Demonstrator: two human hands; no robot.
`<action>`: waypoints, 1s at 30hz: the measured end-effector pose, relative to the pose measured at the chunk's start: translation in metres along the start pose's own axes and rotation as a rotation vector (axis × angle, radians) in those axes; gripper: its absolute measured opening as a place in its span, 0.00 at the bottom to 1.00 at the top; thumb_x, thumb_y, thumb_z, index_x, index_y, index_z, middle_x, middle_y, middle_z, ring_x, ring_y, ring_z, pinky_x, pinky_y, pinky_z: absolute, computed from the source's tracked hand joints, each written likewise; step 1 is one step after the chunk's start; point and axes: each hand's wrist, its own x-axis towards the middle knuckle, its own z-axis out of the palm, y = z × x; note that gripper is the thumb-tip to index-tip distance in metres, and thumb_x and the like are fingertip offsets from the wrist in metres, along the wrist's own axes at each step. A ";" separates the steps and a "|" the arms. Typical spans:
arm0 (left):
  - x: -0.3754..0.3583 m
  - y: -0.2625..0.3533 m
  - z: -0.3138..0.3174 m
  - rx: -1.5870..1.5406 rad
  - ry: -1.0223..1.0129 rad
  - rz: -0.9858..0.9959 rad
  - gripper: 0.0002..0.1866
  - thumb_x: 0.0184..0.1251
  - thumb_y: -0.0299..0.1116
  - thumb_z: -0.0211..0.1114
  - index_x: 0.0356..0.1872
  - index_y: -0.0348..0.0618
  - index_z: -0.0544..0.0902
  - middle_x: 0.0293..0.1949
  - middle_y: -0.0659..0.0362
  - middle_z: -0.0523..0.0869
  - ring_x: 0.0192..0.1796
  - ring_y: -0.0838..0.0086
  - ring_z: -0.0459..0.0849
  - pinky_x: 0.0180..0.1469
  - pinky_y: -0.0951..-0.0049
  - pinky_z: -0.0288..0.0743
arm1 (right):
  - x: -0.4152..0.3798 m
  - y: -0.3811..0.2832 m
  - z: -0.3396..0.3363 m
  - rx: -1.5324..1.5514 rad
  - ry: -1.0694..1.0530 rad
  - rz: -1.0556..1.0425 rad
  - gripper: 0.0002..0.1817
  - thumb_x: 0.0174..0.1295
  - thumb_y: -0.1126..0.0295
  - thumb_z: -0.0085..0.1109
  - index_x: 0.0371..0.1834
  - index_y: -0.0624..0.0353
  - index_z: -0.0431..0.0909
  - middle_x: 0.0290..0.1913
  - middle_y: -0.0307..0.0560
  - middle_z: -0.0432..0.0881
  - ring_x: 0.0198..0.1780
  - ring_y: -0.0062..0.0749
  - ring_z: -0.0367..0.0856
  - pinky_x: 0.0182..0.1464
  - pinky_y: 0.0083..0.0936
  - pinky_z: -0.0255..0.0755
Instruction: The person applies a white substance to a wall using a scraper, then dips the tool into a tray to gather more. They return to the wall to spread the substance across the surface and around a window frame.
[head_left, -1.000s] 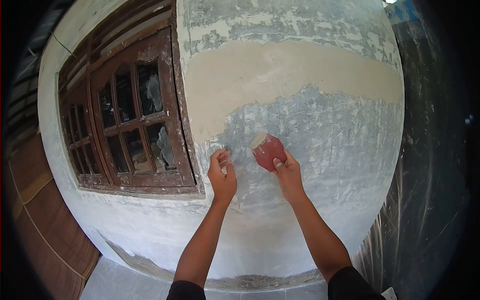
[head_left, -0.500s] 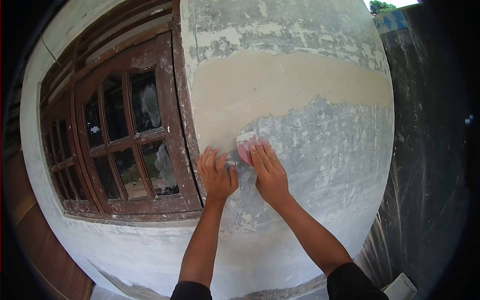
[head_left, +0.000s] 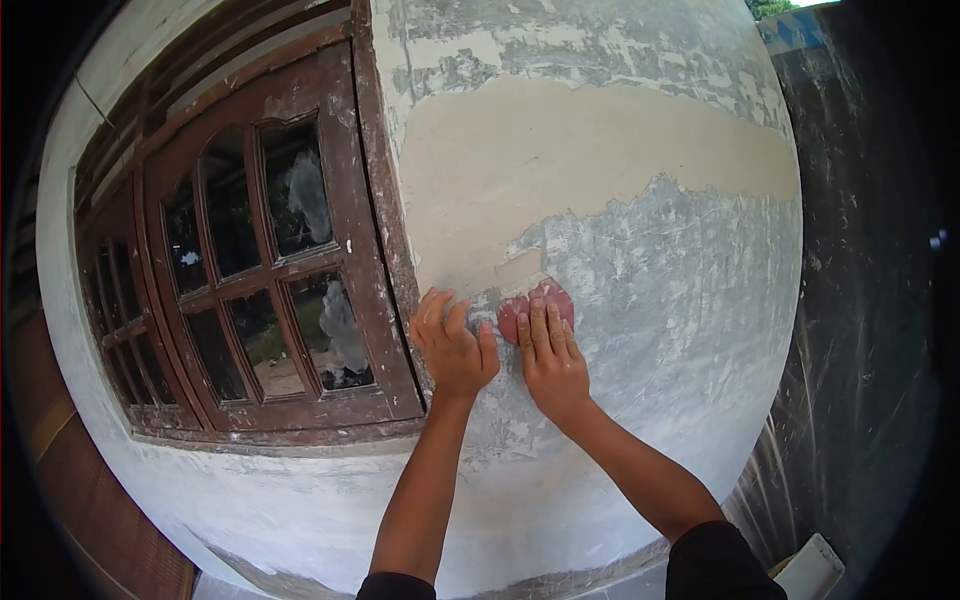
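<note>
My right hand (head_left: 553,370) grips a red scraper (head_left: 511,313), its fingers laid straight over the face and its thumb out of my sight. The scraper is against the wall (head_left: 670,310), to the right of the window (head_left: 270,268) and level with its lower panes. My fingers cover part of the scraper, so I cannot tell whether it bears any marking. My left hand (head_left: 458,352) is free, its fingers spread and loosely bent, just beside the window's lower right corner; I cannot tell whether the fingertips touch the wall.

A small beige patch (head_left: 520,268) lies just above the scraper, right of the window. Higher up, a broad beige band (head_left: 590,145) of filler runs from near the window's right edge away to the right, ragged along its lower side. Around it the wall is grey with flaky white marks.

The window has a worn brown wooden frame, and pale smears cloud two of its panes. Black sleeves (head_left: 722,565) cover my upper arms, below and right of the window. Well to its right hangs a dark, streaked sheet (head_left: 860,250); above that, a blue and white strip (head_left: 795,32) is too small to read. A brown woven mat (head_left: 110,510) shows below the window, to its left.
</note>
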 end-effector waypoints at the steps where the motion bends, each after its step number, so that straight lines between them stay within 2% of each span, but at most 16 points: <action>1: 0.001 0.000 0.000 0.015 -0.010 0.011 0.22 0.69 0.39 0.57 0.59 0.40 0.70 0.60 0.45 0.72 0.67 0.47 0.68 0.68 0.47 0.54 | -0.008 0.003 -0.007 0.049 -0.019 0.000 0.24 0.62 0.73 0.56 0.63 0.68 0.77 0.67 0.64 0.75 0.67 0.56 0.77 0.63 0.44 0.75; 3: 0.002 0.000 0.003 0.021 -0.019 0.029 0.21 0.68 0.38 0.57 0.59 0.41 0.70 0.61 0.46 0.72 0.67 0.47 0.69 0.67 0.45 0.55 | -0.010 0.014 -0.022 0.094 -0.030 -0.008 0.24 0.62 0.73 0.56 0.62 0.68 0.78 0.68 0.62 0.75 0.67 0.54 0.76 0.65 0.45 0.73; 6: 0.004 0.003 0.000 0.045 -0.076 0.069 0.22 0.66 0.37 0.58 0.59 0.42 0.71 0.62 0.46 0.73 0.69 0.46 0.69 0.67 0.43 0.58 | -0.004 0.024 -0.056 0.189 -0.002 0.054 0.24 0.59 0.77 0.57 0.61 0.66 0.78 0.62 0.59 0.79 0.65 0.49 0.78 0.67 0.43 0.69; 8: 0.006 0.006 -0.001 0.056 -0.107 0.090 0.22 0.66 0.37 0.58 0.59 0.42 0.71 0.63 0.46 0.73 0.69 0.45 0.69 0.67 0.42 0.59 | 0.015 0.036 -0.064 0.403 0.050 0.201 0.25 0.54 0.86 0.57 0.58 0.64 0.77 0.51 0.56 0.83 0.55 0.52 0.80 0.61 0.41 0.70; 9: 0.008 0.007 -0.001 0.051 -0.129 0.122 0.22 0.65 0.37 0.58 0.59 0.42 0.72 0.64 0.46 0.73 0.70 0.45 0.69 0.68 0.42 0.59 | 0.029 0.042 -0.065 0.495 0.111 0.257 0.26 0.55 0.88 0.56 0.59 0.61 0.76 0.43 0.53 0.81 0.47 0.49 0.78 0.56 0.44 0.70; 11: 0.007 0.010 -0.002 0.046 -0.150 0.155 0.22 0.64 0.37 0.59 0.59 0.42 0.72 0.65 0.46 0.74 0.71 0.45 0.69 0.69 0.43 0.59 | 0.057 0.058 -0.064 0.542 0.126 0.303 0.26 0.57 0.87 0.56 0.61 0.60 0.75 0.43 0.52 0.80 0.45 0.48 0.77 0.53 0.44 0.69; 13: -0.005 0.013 -0.004 0.035 -0.253 0.144 0.21 0.63 0.38 0.59 0.57 0.43 0.76 0.65 0.49 0.75 0.73 0.49 0.69 0.71 0.45 0.59 | 0.084 0.070 -0.065 0.592 0.141 0.348 0.27 0.59 0.85 0.56 0.64 0.59 0.74 0.42 0.51 0.78 0.43 0.47 0.77 0.50 0.44 0.68; 15: -0.021 0.016 -0.007 0.052 -0.333 0.209 0.21 0.63 0.38 0.59 0.56 0.45 0.78 0.65 0.51 0.76 0.73 0.52 0.69 0.72 0.47 0.59 | 0.108 0.077 -0.067 0.504 0.009 0.254 0.30 0.60 0.78 0.60 0.69 0.58 0.71 0.42 0.48 0.76 0.45 0.44 0.76 0.49 0.41 0.67; 18: -0.032 0.018 -0.012 0.076 -0.441 0.313 0.21 0.63 0.39 0.57 0.57 0.48 0.80 0.66 0.55 0.78 0.73 0.59 0.70 0.74 0.52 0.59 | 0.125 0.067 -0.053 0.586 -0.097 0.145 0.31 0.62 0.72 0.62 0.71 0.57 0.69 0.42 0.48 0.77 0.45 0.43 0.77 0.47 0.39 0.66; 19: -0.032 0.019 -0.012 0.079 -0.460 0.320 0.22 0.63 0.39 0.57 0.58 0.47 0.80 0.66 0.55 0.78 0.73 0.59 0.71 0.73 0.52 0.60 | 0.128 0.063 -0.042 0.547 -0.044 0.065 0.31 0.62 0.72 0.62 0.71 0.56 0.69 0.41 0.48 0.76 0.40 0.45 0.75 0.45 0.39 0.66; 23: -0.029 0.021 -0.015 0.094 -0.504 0.326 0.25 0.63 0.39 0.56 0.61 0.45 0.79 0.65 0.55 0.78 0.69 0.60 0.74 0.70 0.55 0.63 | 0.138 0.069 -0.023 0.509 -0.054 -0.011 0.29 0.63 0.70 0.61 0.70 0.56 0.70 0.41 0.48 0.78 0.41 0.45 0.76 0.45 0.40 0.66; 25: -0.027 0.023 -0.016 0.104 -0.505 0.333 0.25 0.63 0.39 0.56 0.61 0.44 0.79 0.65 0.56 0.78 0.67 0.61 0.75 0.68 0.56 0.64 | 0.144 0.091 -0.020 0.418 -0.006 0.185 0.28 0.63 0.70 0.62 0.68 0.56 0.72 0.43 0.49 0.79 0.44 0.46 0.78 0.45 0.40 0.67; 26: -0.027 0.024 -0.016 0.114 -0.503 0.333 0.26 0.63 0.40 0.56 0.62 0.44 0.78 0.65 0.56 0.78 0.65 0.62 0.76 0.66 0.57 0.65 | 0.146 0.105 -0.024 0.313 0.016 0.303 0.27 0.62 0.68 0.64 0.66 0.57 0.73 0.43 0.47 0.79 0.46 0.42 0.79 0.48 0.41 0.67; 28: -0.029 0.023 -0.014 0.125 -0.481 0.339 0.26 0.62 0.40 0.56 0.62 0.44 0.78 0.64 0.56 0.78 0.64 0.62 0.76 0.66 0.58 0.65 | 0.148 0.120 -0.041 0.198 0.167 0.432 0.27 0.62 0.68 0.63 0.66 0.57 0.73 0.42 0.49 0.79 0.44 0.43 0.79 0.47 0.41 0.67; 29: -0.030 0.023 -0.013 0.136 -0.466 0.346 0.26 0.62 0.40 0.56 0.62 0.44 0.78 0.64 0.57 0.79 0.64 0.63 0.76 0.65 0.59 0.66 | 0.149 0.117 -0.044 0.195 0.166 0.435 0.27 0.62 0.68 0.63 0.66 0.57 0.73 0.42 0.49 0.79 0.44 0.43 0.79 0.47 0.41 0.67; 30: -0.030 0.023 -0.014 0.133 -0.472 0.350 0.26 0.62 0.40 0.56 0.62 0.44 0.78 0.64 0.57 0.79 0.64 0.63 0.76 0.65 0.59 0.66 | 0.148 0.107 -0.046 0.346 0.138 0.398 0.26 0.62 0.70 0.63 0.66 0.56 0.74 0.43 0.50 0.79 0.43 0.46 0.79 0.47 0.41 0.68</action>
